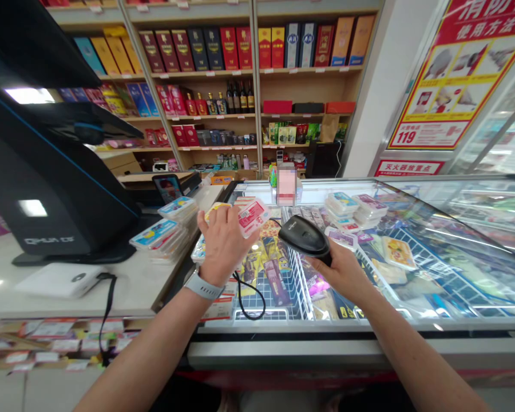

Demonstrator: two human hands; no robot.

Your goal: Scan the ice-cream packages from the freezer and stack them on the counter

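My left hand (224, 243), with a grey-banded watch on the wrist, is closed on a flat plastic pack with a pink-red label (254, 216), which tilts beside the thumb. Under and behind its fingers lie more packs, one of them yellow (218, 207); my hand partly hides them. In my right hand (347, 269) is a black barcode scanner (304, 236), gripped by its handle with the head towards the left. A black cord (264, 306) loops over the glass below. Stacked plastic packs with blue-yellow labels (155, 233) stand to the left on the counter.
Both hands are over a glass-topped chest freezer (326, 330) holding wire baskets and packaged goods. More stacked packs (342, 203) sit on its right. On the left counter are a black checkout terminal (64, 189), a white box (64, 280) and a phone (167, 187). Shelves of boxes stand behind.
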